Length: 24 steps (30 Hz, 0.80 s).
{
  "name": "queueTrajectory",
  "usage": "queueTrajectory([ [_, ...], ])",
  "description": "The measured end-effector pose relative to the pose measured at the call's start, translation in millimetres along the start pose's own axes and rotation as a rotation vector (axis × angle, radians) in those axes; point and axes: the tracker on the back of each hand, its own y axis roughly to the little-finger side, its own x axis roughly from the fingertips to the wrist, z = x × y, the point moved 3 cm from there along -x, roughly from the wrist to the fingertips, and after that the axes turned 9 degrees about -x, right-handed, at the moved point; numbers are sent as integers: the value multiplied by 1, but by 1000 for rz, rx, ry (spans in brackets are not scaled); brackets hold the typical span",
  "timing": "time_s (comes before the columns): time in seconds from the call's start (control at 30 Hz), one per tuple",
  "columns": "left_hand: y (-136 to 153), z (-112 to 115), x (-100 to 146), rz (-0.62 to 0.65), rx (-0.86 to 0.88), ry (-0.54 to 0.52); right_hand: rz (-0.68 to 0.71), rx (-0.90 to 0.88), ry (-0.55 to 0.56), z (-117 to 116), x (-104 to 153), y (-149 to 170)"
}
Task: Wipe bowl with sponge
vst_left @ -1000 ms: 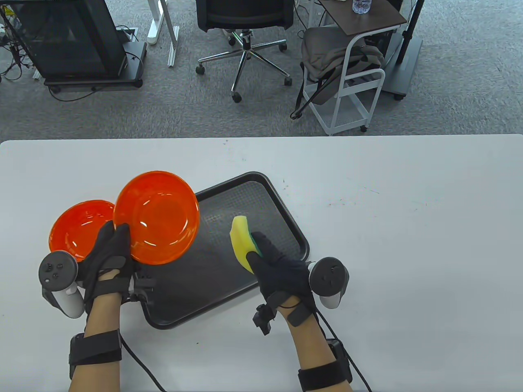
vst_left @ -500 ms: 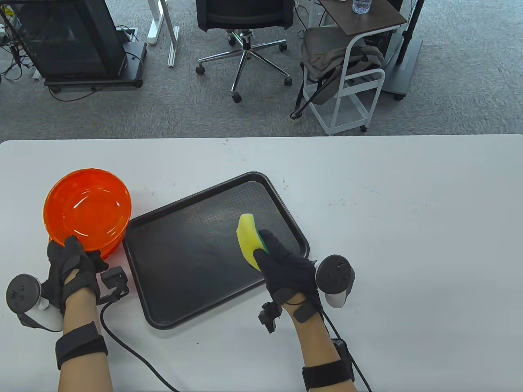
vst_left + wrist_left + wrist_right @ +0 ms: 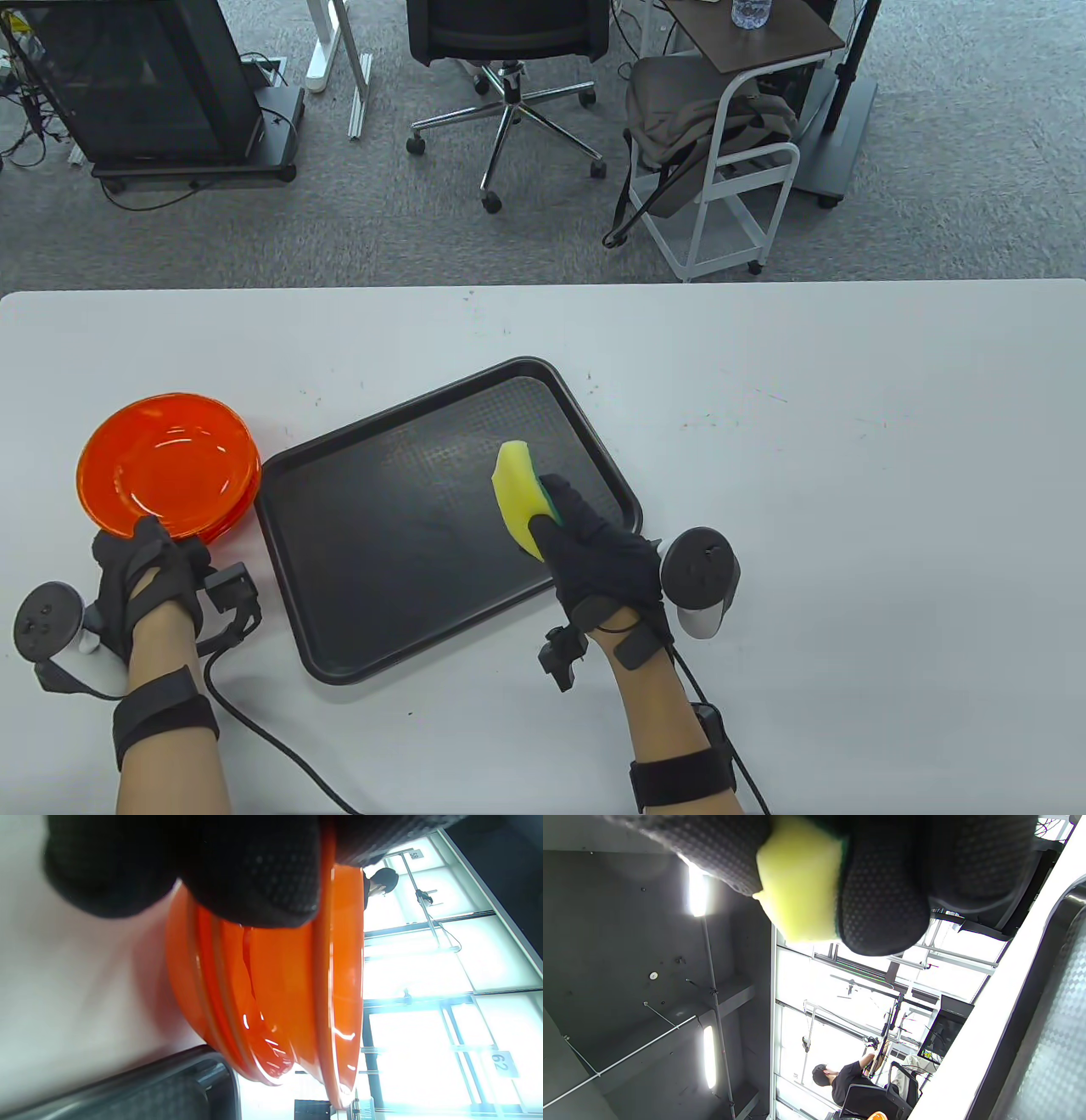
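Observation:
Two orange bowls [image 3: 168, 467] sit stacked on the table at the left, beside the black tray [image 3: 399, 543]. My left hand [image 3: 144, 556] grips the near rim of the top bowl; the left wrist view shows my fingers [image 3: 254, 870] over the rim of the stack [image 3: 271, 993]. My right hand [image 3: 585, 552] holds a yellow sponge with a green backing [image 3: 516, 492] upright above the tray's right part. The right wrist view shows the sponge [image 3: 797, 887] pinched between my fingers [image 3: 882, 899].
The white table [image 3: 848, 475] stretches to the right of the tray. An office chair [image 3: 509, 51] and a white side cart [image 3: 730, 144] stand on the carpet beyond the table's far edge. Cables trail from both wrists on the near table.
My left hand carried the orange bowl from above the tray leftward and set it down into the other bowl. My right hand with the sponge shifted slightly right.

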Motion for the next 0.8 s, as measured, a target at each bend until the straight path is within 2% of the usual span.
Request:
queueTrajectory([
  [0.33,13,0,-2,-43,-30,-44,0,-6,-15,-3,0,-1],
  [0.6,4,1,3,-52,-84,101,2,-6,-17,-3,0,-1],
  [0.8,-8,-3,11,-4,-107,113,2,8,-24,-2,0,-1],
])
